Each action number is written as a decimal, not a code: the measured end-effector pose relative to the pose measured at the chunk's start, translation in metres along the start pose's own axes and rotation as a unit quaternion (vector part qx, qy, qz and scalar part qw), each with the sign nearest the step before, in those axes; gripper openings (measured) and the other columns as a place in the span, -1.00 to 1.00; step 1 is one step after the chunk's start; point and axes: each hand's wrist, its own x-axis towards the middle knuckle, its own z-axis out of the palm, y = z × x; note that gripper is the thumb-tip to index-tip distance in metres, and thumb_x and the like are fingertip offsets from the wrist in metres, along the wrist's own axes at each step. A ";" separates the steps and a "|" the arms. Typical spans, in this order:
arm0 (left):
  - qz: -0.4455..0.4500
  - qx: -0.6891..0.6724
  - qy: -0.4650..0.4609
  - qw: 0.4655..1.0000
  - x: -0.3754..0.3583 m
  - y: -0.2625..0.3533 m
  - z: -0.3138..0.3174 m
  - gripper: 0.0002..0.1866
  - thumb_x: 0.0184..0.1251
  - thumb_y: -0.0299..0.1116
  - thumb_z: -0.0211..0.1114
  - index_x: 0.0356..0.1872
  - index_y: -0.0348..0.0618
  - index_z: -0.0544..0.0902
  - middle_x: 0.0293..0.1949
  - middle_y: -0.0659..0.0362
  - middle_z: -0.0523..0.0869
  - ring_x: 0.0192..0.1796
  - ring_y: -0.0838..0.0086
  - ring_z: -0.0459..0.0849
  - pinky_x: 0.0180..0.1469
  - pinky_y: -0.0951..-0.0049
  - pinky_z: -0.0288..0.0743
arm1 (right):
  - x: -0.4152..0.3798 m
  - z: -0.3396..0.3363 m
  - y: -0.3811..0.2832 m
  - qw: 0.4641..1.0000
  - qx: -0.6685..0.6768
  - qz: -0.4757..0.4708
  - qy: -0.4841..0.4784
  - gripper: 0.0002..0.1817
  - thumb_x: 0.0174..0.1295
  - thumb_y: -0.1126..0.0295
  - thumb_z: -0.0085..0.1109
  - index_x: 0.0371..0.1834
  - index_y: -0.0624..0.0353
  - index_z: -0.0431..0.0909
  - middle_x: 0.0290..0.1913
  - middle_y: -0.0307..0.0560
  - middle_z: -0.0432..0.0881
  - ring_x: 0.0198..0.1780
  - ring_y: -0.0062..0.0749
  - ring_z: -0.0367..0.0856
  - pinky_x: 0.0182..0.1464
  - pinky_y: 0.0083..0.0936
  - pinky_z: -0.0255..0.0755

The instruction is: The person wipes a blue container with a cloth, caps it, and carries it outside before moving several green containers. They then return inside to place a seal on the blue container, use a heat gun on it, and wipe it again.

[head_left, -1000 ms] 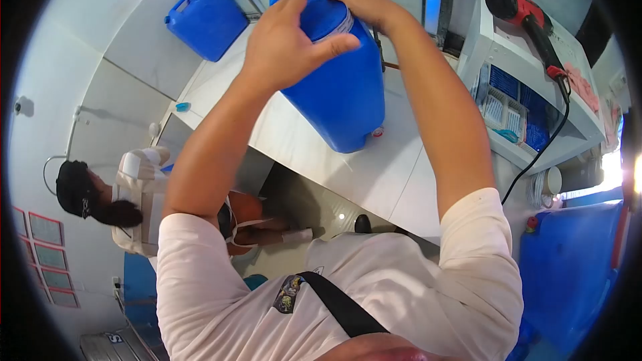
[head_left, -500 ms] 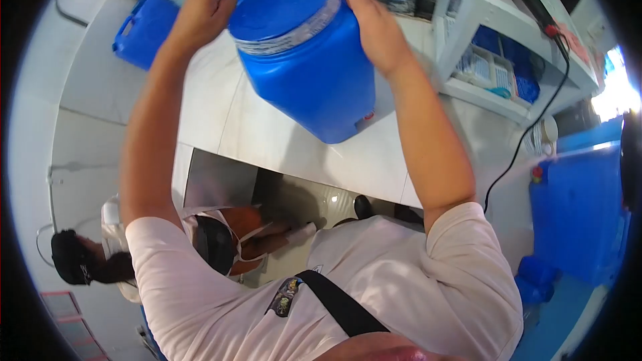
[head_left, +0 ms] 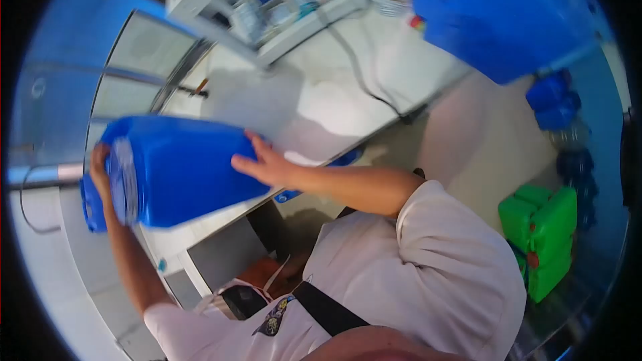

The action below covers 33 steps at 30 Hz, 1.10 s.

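A large blue jerrycan (head_left: 180, 167) lies tipped on its side in the air over the white counter (head_left: 314, 107). A pale label band runs around its top end. My left hand (head_left: 100, 164) grips that top end at the far left, by the label. My right hand (head_left: 262, 160) is spread against the can's side near its base, holding it up. Both arms reach out from my white shirt at the bottom of the view.
A white shelf unit (head_left: 267, 0) with blue items stands at the back of the counter, with a black cable (head_left: 361, 80) trailing from it. A big blue container (head_left: 501, 13) sits at the top right and green jerrycans (head_left: 545, 234) on the floor at the right. Another person (head_left: 244, 294) is partly visible below the counter.
The jerrycan has gone from upright on the counter to lifted and tipped sideways to the left. My head has turned, which brings the green cans into view.
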 end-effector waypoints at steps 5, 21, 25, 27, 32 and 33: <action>-0.018 0.102 -0.064 0.993 -0.066 0.080 -0.053 -0.71 0.37 -0.40 -0.06 -0.37 -0.38 0.59 -0.23 -0.05 0.65 -0.11 0.12 0.60 0.01 0.22 0.45 | -0.113 -0.058 -0.023 0.997 -0.053 -0.045 0.016 0.03 0.26 -0.26 0.04 0.46 0.39 -0.09 0.32 0.47 0.22 0.41 0.22 0.14 0.44 -0.12 0.01; -0.091 -0.031 -0.763 0.639 -0.243 0.451 0.201 -0.45 0.11 -0.11 0.34 0.07 -0.26 0.56 -0.06 -0.19 0.68 0.04 -0.03 0.65 0.05 0.13 0.50 | -0.322 -0.350 0.118 0.927 -0.371 -0.001 0.049 -0.48 0.25 0.00 0.09 0.17 0.06 0.51 0.13 0.10 0.56 0.16 0.05 0.50 0.24 -0.09 0.35; 0.096 -0.026 -0.725 0.682 -0.388 0.509 0.410 -0.44 0.10 -0.04 0.34 -0.03 -0.34 0.57 -0.11 -0.26 0.66 -0.01 -0.12 0.63 0.05 0.04 0.50 | -0.531 -0.512 0.163 0.865 -0.406 0.274 0.110 -0.74 0.20 0.25 0.07 -0.17 0.16 0.61 -0.03 0.15 0.64 0.03 0.03 0.60 -0.04 -0.14 0.51; -0.017 0.041 -0.795 0.605 -0.423 0.606 0.526 -0.37 0.09 -0.05 0.36 0.07 -0.36 0.54 -0.01 -0.26 0.63 0.08 -0.08 0.61 0.11 0.08 0.48 | -0.721 -0.558 0.157 0.777 -0.347 0.323 0.414 -0.63 0.28 0.26 0.05 0.07 0.22 0.51 0.18 0.25 0.50 0.24 0.10 0.44 0.22 -0.19 0.38; -0.060 -0.013 -0.815 0.576 -0.450 0.735 0.681 -0.28 0.06 -0.09 0.39 0.22 -0.28 0.44 0.11 -0.22 0.59 0.19 0.00 0.56 0.21 0.17 0.44 | -0.941 -0.491 0.158 0.670 -0.042 0.491 0.555 -0.53 0.39 0.28 0.03 0.26 0.34 0.32 0.22 0.23 0.48 0.29 -0.12 0.45 0.31 -0.34 0.28; -0.063 -0.032 -0.818 0.571 -0.465 0.741 0.720 -0.27 0.06 -0.09 0.40 0.24 -0.26 0.43 0.10 -0.22 0.60 0.17 -0.01 0.58 0.19 0.18 0.47 | -0.950 -0.475 0.137 0.661 -0.071 0.554 0.501 -0.51 0.38 0.24 0.02 0.26 0.33 0.32 0.18 0.26 0.50 0.28 -0.09 0.46 0.27 -0.31 0.32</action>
